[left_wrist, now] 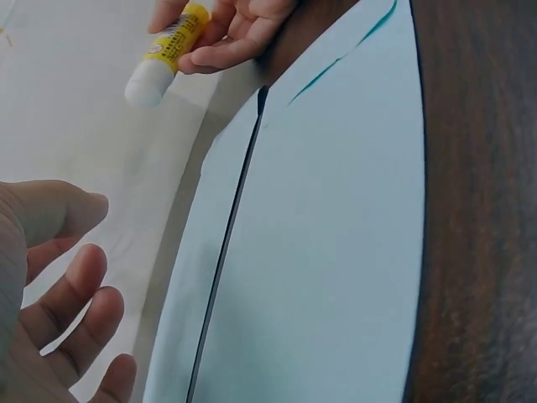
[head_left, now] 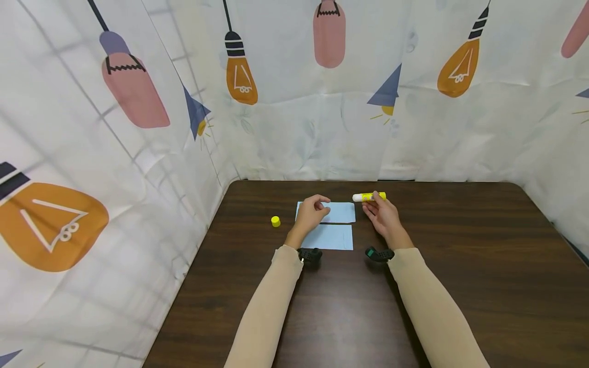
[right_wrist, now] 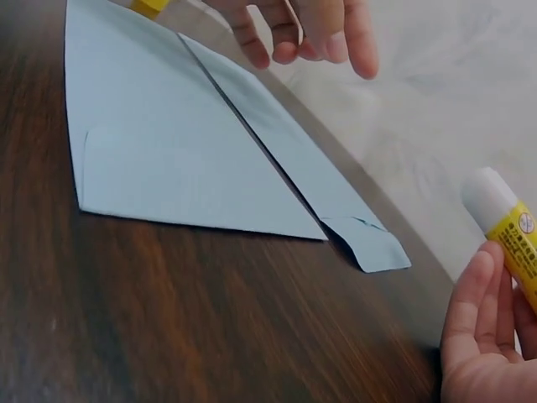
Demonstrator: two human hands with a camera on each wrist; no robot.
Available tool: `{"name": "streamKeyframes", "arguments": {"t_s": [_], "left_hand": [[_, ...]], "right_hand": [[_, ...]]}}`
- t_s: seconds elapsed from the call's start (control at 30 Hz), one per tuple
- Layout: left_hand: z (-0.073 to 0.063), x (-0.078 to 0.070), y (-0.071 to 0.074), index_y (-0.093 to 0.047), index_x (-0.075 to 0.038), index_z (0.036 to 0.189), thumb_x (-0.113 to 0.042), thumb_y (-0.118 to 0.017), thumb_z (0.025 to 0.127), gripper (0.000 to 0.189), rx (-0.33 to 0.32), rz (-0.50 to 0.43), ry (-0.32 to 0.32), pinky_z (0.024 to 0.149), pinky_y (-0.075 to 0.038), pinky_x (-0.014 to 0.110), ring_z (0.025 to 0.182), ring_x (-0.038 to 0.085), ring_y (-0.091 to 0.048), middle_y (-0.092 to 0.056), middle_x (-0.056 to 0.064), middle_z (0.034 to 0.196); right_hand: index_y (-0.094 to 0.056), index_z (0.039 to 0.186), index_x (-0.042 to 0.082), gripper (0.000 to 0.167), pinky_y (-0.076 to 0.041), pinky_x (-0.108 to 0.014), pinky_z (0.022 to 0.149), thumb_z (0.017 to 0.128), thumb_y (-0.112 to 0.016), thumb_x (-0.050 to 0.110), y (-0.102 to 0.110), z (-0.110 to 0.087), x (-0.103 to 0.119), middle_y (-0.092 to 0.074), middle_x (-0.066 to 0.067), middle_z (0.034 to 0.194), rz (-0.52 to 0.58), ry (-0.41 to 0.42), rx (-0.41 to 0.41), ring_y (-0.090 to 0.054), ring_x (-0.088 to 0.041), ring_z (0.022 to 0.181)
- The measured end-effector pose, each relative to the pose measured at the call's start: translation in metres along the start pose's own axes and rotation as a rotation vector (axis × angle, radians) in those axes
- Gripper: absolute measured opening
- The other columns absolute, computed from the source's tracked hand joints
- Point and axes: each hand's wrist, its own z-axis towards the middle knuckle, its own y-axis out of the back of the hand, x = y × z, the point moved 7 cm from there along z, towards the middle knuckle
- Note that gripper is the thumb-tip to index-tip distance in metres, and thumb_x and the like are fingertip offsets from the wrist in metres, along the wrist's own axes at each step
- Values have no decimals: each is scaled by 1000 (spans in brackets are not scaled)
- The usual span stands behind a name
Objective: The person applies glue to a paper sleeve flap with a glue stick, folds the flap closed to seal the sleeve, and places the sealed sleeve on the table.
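My right hand [head_left: 385, 218] holds a yellow glue stick [head_left: 368, 197] between thumb and fingers, its white end pointing left over the table's far part. Two light blue pieces of paper lie one behind the other with a narrow gap between them: the near paper [head_left: 338, 237] and the far paper [head_left: 342, 212]. Over their left side hovers my left hand [head_left: 311, 214], fingers loosely bent and nothing in them. In the right wrist view the far paper's corner [right_wrist: 373, 243] curls up. A green line [left_wrist: 340, 59] shows on the near paper in the left wrist view.
A small yellow cap [head_left: 275, 221] sits on the dark wooden table [head_left: 460, 286], left of the papers. Behind the table and along its left side hangs a white patterned cloth [head_left: 294, 138]. Each wrist wears a black device [head_left: 379, 254].
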Motion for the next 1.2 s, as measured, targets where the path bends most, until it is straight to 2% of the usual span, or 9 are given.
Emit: {"name": "streamKeyframes", "arguments": {"t_s": [0.2, 0.27, 0.37, 0.43, 0.6, 0.73, 0.9, 1.03, 1.2], "left_hand": [[5, 1, 0, -73, -11, 120, -15, -73, 95, 25, 38, 68, 27, 68, -47, 32, 77, 18, -56, -64, 4, 89], [6, 1, -1, -73, -13, 120, -17, -72, 96, 25, 49, 95, 31, 86, -49, 41, 78, 19, -57, -64, 3, 89], [10, 3, -3, -74, -17, 121, -20, -72, 96, 25, 69, 137, 38, 110, -34, 59, 79, 21, -56, -64, 3, 88], [11, 4, -5, -74, -19, 121, -22, -72, 96, 25, 89, 159, 46, 115, -20, 68, 82, 22, -56, -63, 3, 88], [13, 8, -8, -74, -23, 121, -27, -74, 95, 26, 128, 233, 83, 112, -23, 67, 79, 19, -55, -61, 1, 82], [13, 12, -12, -74, -24, 120, -27, -75, 94, 26, 164, 253, 114, 108, -29, 61, 71, 17, -53, -59, -2, 76], [13, 15, -16, -75, -23, 120, -26, -77, 93, 27, 195, 249, 137, 94, -32, 50, 68, 14, -51, -57, -4, 74], [14, 17, -16, -75, -23, 120, -26, -78, 92, 28, 210, 258, 150, 93, -30, 49, 68, 13, -48, -54, -4, 74], [15, 19, -18, -75, -24, 120, -26, -78, 92, 29, 230, 261, 155, 97, -29, 51, 69, 14, -47, -53, -4, 75]], "right_hand": [[-49, 120, 15, 26, -54, -22, 93, 104, -58, 33, -6, 4, 0, -60, -2, 102, -19, 36, -18, -62, -14, 95], [-50, 120, 15, 26, -54, -22, 93, 103, -59, 33, -7, 5, 1, -59, -2, 103, -29, 46, -29, -62, -14, 95], [-52, 118, 16, 25, -55, -21, 91, 103, -61, 32, -8, 7, 1, -61, -2, 100, -56, 70, -50, -63, -14, 92], [-53, 117, 16, 22, -56, -21, 88, 102, -61, 31, -9, 9, 1, -62, -1, 98, -70, 83, -60, -64, -13, 90], [-53, 117, 16, 22, -57, -19, 84, 102, -62, 30, -11, 13, 0, -63, -1, 99, -119, 103, -68, -65, -12, 89], [-53, 118, 15, 24, -57, -18, 85, 103, -62, 30, -13, 16, -2, -61, -2, 103, -197, 125, -62, -64, -12, 91], [-54, 120, 14, 27, -57, -18, 87, 101, -63, 31, -15, 16, -1, -59, -2, 108, -296, 156, -45, -64, -10, 90], [-55, 124, 12, 33, -56, -17, 87, 100, -65, 32, -16, 15, -2, -58, -2, 112, -374, 179, -50, -64, -8, 91], [-54, 137, 5, 50, -55, -18, 93, 99, -67, 35, -17, 15, -4, -57, -2, 117, -486, 201, -51, -63, -8, 96]]}}
